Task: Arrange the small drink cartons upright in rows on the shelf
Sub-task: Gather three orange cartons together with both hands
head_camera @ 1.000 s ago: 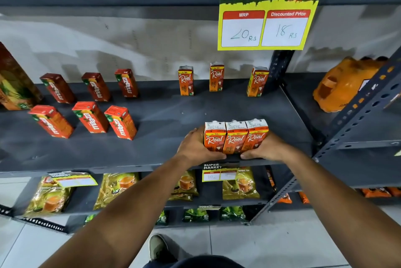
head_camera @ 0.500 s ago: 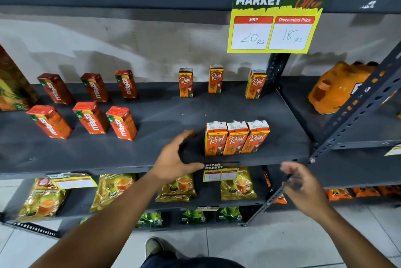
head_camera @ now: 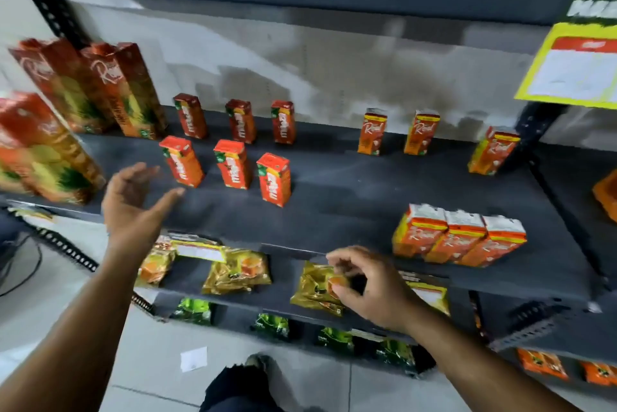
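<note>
Orange and red cardboard fills this grey shelf [head_camera: 334, 211], and reading from the left, three tall juice cartons [head_camera: 83, 94] stand at the end, their script looking like "Real", though blur makes me unsure. My left hand [head_camera: 133, 208] hovers just off the shelf's front edge, fingers spread wide and holding nothing, angled toward the six red cartons [head_camera: 230, 151], which stand upright in two spaced rows of three; their lettering runs sideways and is too smeared to read. Further along, three orange cartons [head_camera: 430, 138] marked "Real" stand spaced out at the back, and a tight trio of orange cartons [head_camera: 459, 239] sits pressed side by side near the front, likely so a row forms there. My right hand [head_camera: 370, 288] hangs lower, before the shelf beneath, fingers loosely curled and empty over a golden packet [head_camera: 317, 288]. A yellow price sign [head_camera: 574, 68] at the far right is unreadable.
</note>
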